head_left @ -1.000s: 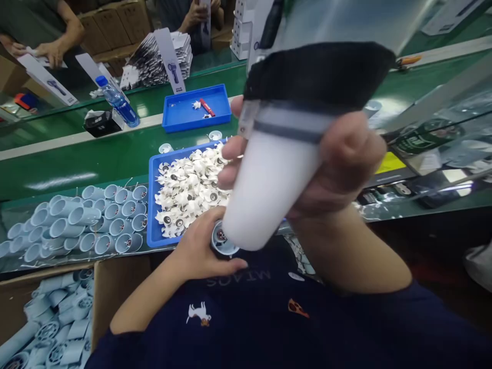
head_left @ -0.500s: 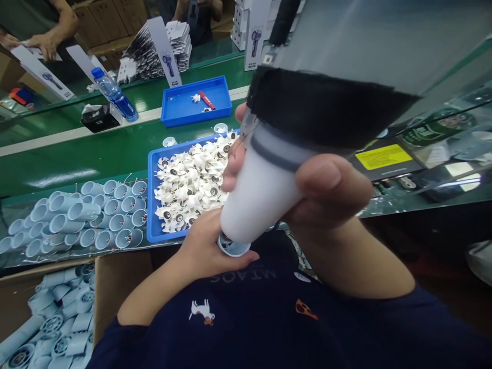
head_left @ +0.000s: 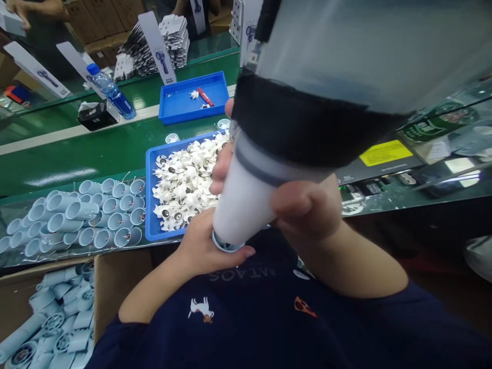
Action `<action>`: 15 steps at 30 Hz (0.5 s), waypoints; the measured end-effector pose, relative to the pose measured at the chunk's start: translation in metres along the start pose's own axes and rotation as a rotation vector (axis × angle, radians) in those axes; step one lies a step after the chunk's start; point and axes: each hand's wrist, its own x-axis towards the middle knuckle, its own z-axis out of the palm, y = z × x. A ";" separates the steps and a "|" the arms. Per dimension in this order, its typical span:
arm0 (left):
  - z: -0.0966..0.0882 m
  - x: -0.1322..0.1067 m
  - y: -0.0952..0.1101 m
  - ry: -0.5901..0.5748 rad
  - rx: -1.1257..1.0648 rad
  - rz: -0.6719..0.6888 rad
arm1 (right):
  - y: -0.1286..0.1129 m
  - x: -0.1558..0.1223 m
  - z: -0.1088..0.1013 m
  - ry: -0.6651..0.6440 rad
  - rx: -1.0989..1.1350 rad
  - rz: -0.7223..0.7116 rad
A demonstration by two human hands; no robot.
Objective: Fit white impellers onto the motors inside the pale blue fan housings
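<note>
My right hand (head_left: 303, 205) grips a big white cylindrical tool (head_left: 246, 200) with a grey ring and a black band above; its top runs out of view. The tool's lower end presses into a pale blue round housing (head_left: 226, 247) that my left hand (head_left: 203, 246) clasps close to my chest. Just behind my hands stands a blue tray (head_left: 150, 205) heaped with white fan impellers (head_left: 184, 182).
Pale blue tubes (head_left: 77, 215) lie stacked at the left on the bench, more in a cardboard box (head_left: 49, 318) below. A second blue tray (head_left: 192, 102) with a red pen, a water bottle (head_left: 109, 92) and card inserts sit on the green belt. Other people's hands show far back.
The white tool came down and its end now sits on the housing in my left hand. The view shifted slightly; both hands stay closed.
</note>
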 end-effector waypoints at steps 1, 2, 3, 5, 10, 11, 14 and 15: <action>0.001 0.000 0.000 -0.003 -0.030 -0.035 | 0.001 -0.002 0.001 -0.011 -0.008 -0.028; 0.002 0.000 -0.001 -0.009 -0.056 -0.077 | 0.001 -0.003 0.003 -0.018 -0.021 -0.050; 0.003 0.000 -0.001 -0.020 -0.077 -0.119 | 0.001 -0.004 0.004 -0.014 -0.040 -0.060; 0.004 0.003 0.000 -0.040 -0.100 -0.176 | 0.000 -0.004 0.004 0.006 -0.081 -0.051; -0.002 0.009 0.001 -0.098 -0.107 -0.210 | -0.004 0.007 0.000 0.036 -0.065 0.022; -0.003 0.010 0.001 -0.104 -0.114 -0.222 | -0.003 0.009 -0.001 0.037 -0.061 0.036; -0.007 0.009 0.001 -0.099 -0.113 -0.266 | 0.003 0.013 -0.004 0.005 -0.067 0.007; -0.008 0.009 0.001 -0.110 -0.099 -0.281 | 0.004 0.014 -0.005 -0.016 -0.055 -0.014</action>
